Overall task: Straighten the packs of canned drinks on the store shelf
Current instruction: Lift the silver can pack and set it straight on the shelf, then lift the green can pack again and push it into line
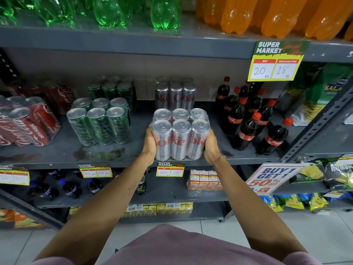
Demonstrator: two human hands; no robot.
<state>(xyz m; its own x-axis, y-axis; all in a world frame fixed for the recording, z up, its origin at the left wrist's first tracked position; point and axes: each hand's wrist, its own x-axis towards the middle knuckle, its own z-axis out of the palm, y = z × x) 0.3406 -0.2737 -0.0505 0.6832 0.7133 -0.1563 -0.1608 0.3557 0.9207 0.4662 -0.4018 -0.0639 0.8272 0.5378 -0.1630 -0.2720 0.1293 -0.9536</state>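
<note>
A shrink-wrapped pack of silver Diet Coke cans [180, 134] stands upright at the front edge of the grey middle shelf [114, 155]. My left hand [150, 144] presses its left side and my right hand [211, 145] presses its right side. A second silver pack [175, 94] stands behind it. To the left are a front pack of green cans [99, 124], turned slightly askew, and another green pack [111, 90] behind. At the far left a red Coca-Cola Zero pack [26, 123] sits skewed and tilted, with more red cans [61, 94] behind.
Small cola bottles [254, 119] with red caps crowd the shelf right of the silver pack. Green and orange bottles fill the shelf above. Price tags [170, 170] hang on the shelf lip. Juice cartons [204, 180] and snack bags [324, 175] sit lower down.
</note>
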